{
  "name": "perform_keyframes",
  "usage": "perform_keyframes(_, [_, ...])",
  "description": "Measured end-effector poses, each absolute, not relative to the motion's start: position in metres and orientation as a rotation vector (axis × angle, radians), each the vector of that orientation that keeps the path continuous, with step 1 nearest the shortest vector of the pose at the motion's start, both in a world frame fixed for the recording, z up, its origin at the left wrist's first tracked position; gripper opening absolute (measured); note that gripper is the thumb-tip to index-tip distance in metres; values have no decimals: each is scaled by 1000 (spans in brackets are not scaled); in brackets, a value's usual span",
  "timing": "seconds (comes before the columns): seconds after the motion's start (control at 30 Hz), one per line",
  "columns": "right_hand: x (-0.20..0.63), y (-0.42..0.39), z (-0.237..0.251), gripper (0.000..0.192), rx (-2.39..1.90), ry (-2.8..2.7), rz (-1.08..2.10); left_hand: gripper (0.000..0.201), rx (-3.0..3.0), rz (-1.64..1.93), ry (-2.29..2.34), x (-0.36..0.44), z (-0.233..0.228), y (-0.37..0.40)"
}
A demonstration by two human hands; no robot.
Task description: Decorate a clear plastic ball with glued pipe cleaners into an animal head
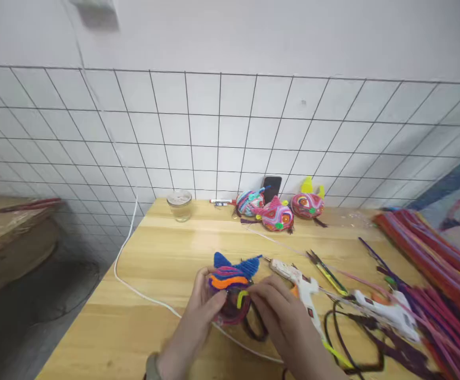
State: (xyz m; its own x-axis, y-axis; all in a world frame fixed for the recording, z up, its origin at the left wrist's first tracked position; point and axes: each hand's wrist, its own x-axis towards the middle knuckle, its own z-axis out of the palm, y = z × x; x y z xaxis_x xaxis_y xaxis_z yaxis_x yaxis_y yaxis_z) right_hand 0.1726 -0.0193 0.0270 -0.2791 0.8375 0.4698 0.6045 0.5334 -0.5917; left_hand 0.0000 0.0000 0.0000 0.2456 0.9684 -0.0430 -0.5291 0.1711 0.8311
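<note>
Both hands [249, 311] seemingly gripping pipe-cleaner figure [232, 285]

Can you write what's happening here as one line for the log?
left hand: holding pipe-cleaner figure | right hand: pinching its yellow piece | glue gun: lying beside

Glue gun [299, 283] right of figure [232, 287], jar [179, 205] behind.

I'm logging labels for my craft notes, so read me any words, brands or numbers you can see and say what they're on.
No text can be read.
Glue gun nearest the right hand: small dark marks, too blurred to read.
Second glue gun: dark label, too small to read.
White marker by the wall: print unreadable.
Glass jar, phone, pipe-cleaner figure in the left hand: no lettering visible.
</note>
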Motion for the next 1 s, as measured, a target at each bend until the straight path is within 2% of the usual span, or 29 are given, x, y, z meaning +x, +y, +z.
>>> perform_keyframes(0.23, [175, -20, 29, 23, -1238, -2102, 170, 51, 848, 1089, 668, -1, -3, -2])
perform_keyframes(0.4, [175, -20, 35, 24, -1234, -2182, 68, 54, 846, 1097, 630, 1, -3, -2])
perform_keyframes(0.63, [180, -28, 39, 20, -1204, -2211, 378, 55, 765, 1180, 817, -3, -2, 3])
perform_keyframes(0.77, [177, -35, 29, 19, -1277, -2335, 392, 55, 728, 1286, 879, -5, -2, 6])
perform_keyframes(1.0, [160, -44, -10, 15, -1210, -2601, 453, 53, 814, 1262, 907, -11, -1, 9])
